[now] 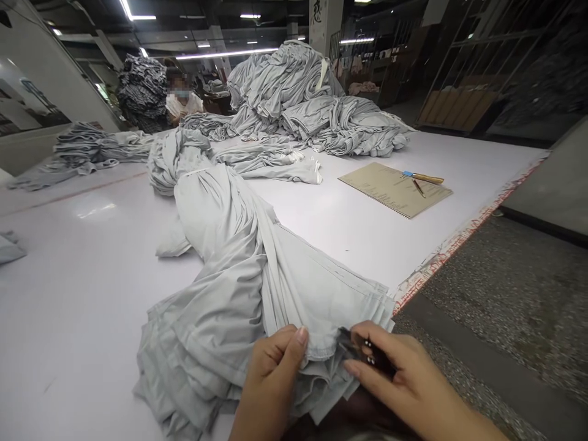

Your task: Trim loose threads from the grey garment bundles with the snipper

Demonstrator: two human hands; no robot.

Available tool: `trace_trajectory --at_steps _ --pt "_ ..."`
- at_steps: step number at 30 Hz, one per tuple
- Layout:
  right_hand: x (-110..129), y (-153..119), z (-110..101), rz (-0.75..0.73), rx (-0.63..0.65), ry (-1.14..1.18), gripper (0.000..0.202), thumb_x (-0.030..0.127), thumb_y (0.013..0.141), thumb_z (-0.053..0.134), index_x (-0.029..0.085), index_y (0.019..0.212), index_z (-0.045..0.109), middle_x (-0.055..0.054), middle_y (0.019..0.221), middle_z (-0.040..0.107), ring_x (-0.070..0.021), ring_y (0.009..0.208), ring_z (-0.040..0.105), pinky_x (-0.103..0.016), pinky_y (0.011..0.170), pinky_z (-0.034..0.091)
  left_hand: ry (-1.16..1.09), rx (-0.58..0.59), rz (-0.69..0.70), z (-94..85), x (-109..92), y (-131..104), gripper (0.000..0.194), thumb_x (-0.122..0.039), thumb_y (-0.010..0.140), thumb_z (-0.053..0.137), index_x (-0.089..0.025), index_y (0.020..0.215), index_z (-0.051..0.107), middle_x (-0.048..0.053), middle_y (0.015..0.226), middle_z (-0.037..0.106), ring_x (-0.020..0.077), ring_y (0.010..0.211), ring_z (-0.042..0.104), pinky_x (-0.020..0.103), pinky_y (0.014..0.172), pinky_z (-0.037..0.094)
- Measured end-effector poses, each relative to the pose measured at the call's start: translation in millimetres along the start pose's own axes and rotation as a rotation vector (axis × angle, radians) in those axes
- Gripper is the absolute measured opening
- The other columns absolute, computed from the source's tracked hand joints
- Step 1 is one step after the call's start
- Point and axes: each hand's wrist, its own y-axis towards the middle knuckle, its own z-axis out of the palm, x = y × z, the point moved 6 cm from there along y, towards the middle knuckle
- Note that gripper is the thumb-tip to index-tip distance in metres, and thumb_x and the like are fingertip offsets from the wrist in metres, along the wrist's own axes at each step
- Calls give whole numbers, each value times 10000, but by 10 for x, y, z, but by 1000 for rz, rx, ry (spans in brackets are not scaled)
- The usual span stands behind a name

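Several layers of pale grey cloth (331,275) are lying bunched along the white counter (92,294), their near ends fanning out close to the person. The left grip (274,370) is holding a stitched edge, thumb pressing against finger; the right grip (407,367) is pinching a dark tool (379,357), perhaps snips, its tip sitting just beside that edge. From where I'm standing, the cloth is looking soft, limp and hardly fragile, each layer probably weighing little, the whole bunch likely dragging. The stitched edge is seeming the surest hold, loose folds being apt to slip. Beyond, brown card (381,187) is resting flat.
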Motion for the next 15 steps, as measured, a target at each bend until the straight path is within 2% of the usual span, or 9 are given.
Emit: trace_trajectory --at_steps 2,4,8,11,15 --pt "55 -38 60 -18 67 -61 228 417 947 473 227 833 527 41 629 536 -133 545 520 -212 526 359 90 -16 46 30 -26 -7 450 -512 879 473 -186 574 413 -11 648 376 140 626 365 262 606 338" --pt "103 -47 90 -28 77 -133 235 419 949 481 229 818 528 38 619 563 -141 545 545 -217 528 348 171 -36 98 51 -65 -17 453 -506 881 458 -196 562 371 -19 618 352 138 604 346 263 593 323" --pt "195 -23 92 -104 27 -217 231 378 958 491 216 799 533 35 596 576 -144 527 555 -226 518 310 238 -41 131 63 -96 -36 439 -479 893 431 -201 563 352 -23 598 349 137 588 345 261 583 315" --pt "234 -20 72 -175 -26 -225 306 336 991 428 214 722 505 39 571 560 -134 507 541 -229 514 291 241 -49 134 44 -95 -37 435 -468 889 436 -206 563 317 -31 594 325 131 576 326 256 567 305" --pt "223 -31 93 -173 -18 -209 241 337 970 481 215 765 516 40 601 583 -136 535 563 -227 526 303 219 -47 110 48 -84 -16 443 -488 888 426 -204 562 331 -28 597 341 131 577 339 254 568 319"
